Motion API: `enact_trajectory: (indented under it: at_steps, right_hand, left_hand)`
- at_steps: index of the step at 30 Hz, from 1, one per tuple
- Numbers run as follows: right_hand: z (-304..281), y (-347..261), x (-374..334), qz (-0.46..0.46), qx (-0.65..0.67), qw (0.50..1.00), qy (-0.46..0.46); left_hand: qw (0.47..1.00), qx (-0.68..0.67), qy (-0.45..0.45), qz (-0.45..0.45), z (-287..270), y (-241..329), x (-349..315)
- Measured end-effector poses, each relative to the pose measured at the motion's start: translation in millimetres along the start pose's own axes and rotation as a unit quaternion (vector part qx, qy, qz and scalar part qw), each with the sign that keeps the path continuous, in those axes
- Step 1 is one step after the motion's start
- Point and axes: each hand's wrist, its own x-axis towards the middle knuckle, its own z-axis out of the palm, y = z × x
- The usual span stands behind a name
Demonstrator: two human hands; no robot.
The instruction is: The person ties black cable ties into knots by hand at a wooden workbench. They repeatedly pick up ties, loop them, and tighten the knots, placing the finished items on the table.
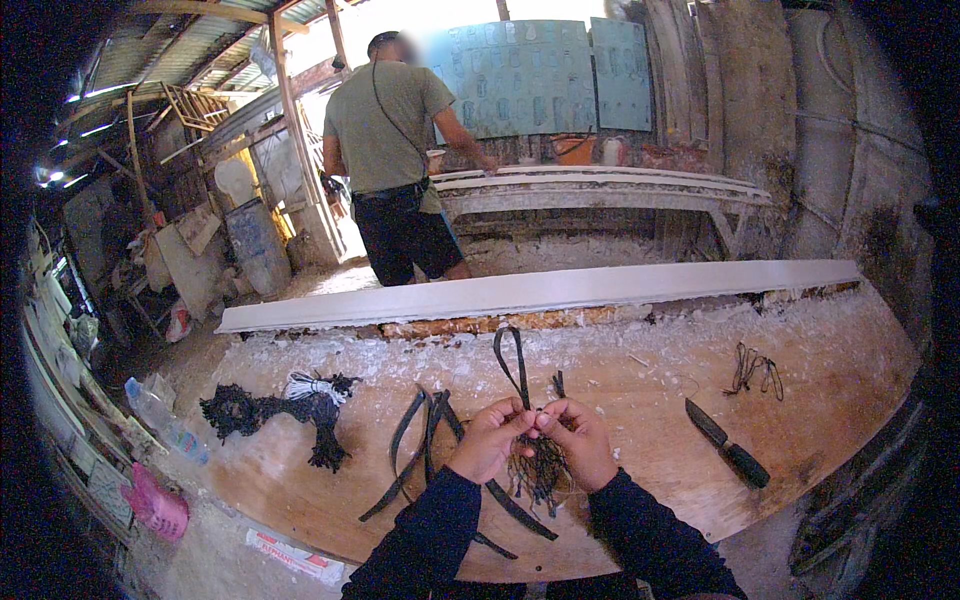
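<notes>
1. Left hand [488,440]: closed, with thumb and fingers pinching the lower end of the loop.
2. Right hand [578,440]: closed, with thumb and index finger pinching at the same point. The tips of both hands meet there.
3. Loop [511,365]: a black strip bent double, standing up from the hands, above the near middle of the table [660,430].
4. Strands [537,482]: dark, thin and tangled, located below and between the hands.
5. Strips [405,445]: black, flat, lying loosely crossed beside the left hand; some pass under the left forearm.
6. Cord bundle [325,430]: black, located left of the strips. A white hank [318,386] lies on its upper part.
7. Knife [728,443]: located right of the right hand, dark handle toward the near right edge, blade pointing away and left.
8. Thin cord [757,370]: dark, loosely coiled, beyond the knife.
9. White board [540,290]: long, extending along the far edge of the table.
10. Bottle [165,420]: clear, off the left edge, with a pink bag [157,502] nearer.
11. Co-worker [390,150]: standing beyond the table, one arm extended over a bench [600,195].
</notes>
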Motion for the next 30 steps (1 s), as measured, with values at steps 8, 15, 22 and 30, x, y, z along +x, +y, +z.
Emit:
enact_trajectory:
  at_steps: [8, 15, 22, 30]
  right_hand:
    - [-4, 3, 2, 0.126, 0.175, 0.976, -0.031]
    - [1, -3, -2, -0.115, -0.229, 0.965, 0.065]
    - [3, -11, -4, -0.354, -0.423, 0.831, 0.063]
    - [2, -13, -7, -0.338, -0.390, 0.854, -0.071]
  left_hand:
    - [0.998, 0.055, -0.009, 0.015, 0, -2, 0]
    - [0.995, 0.100, 0.021, -0.002, 3, -1, -1]
    - [0.998, 0.027, 0.026, -0.041, 4, 2, -4]
    - [0.996, 0.016, 0.015, -0.085, -3, 6, -6]
